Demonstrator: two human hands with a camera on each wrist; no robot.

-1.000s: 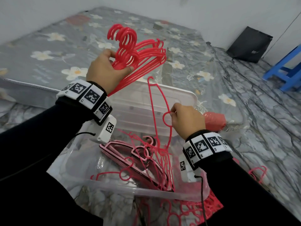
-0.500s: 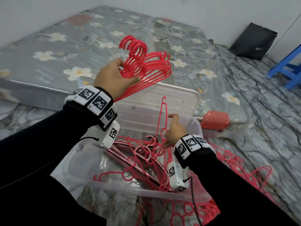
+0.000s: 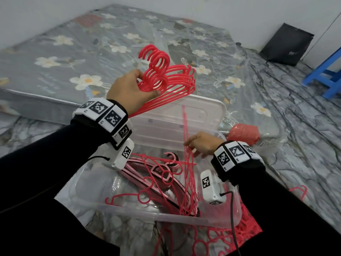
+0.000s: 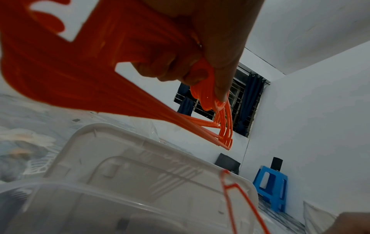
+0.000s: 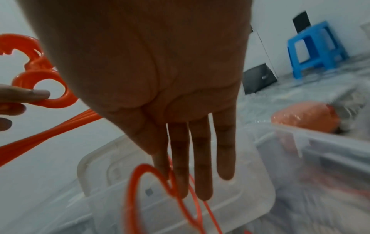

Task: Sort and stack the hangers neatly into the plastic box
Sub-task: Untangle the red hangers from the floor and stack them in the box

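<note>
My left hand (image 3: 145,84) is raised above the box and grips a bunch of red hangers (image 3: 171,78) just below their hooks; the left wrist view shows fingers and thumb (image 4: 218,88) curled round the bunch (image 4: 80,71). A clear plastic box (image 3: 166,218) stands below, holding pink hangers (image 3: 147,174) and loose red ones. One thin red hanger (image 3: 185,126) stands upright inside it. My right hand (image 3: 191,148) is beside this hanger with fingers (image 5: 202,174) straight, touching it near its hook (image 5: 136,182).
The box lid (image 3: 184,111) leans behind the box against a floral mattress (image 3: 73,52). A red bundle (image 3: 243,133) lies to the right. More red hangers (image 3: 247,231) lie on the floor at the box's near right corner. A blue stool (image 3: 326,74) and black bag (image 3: 286,45) are far right.
My right hand lowered the single red hanger into the box and let go of its hook; its fingers are now straight. The left hand kept hold of the bunch.
</note>
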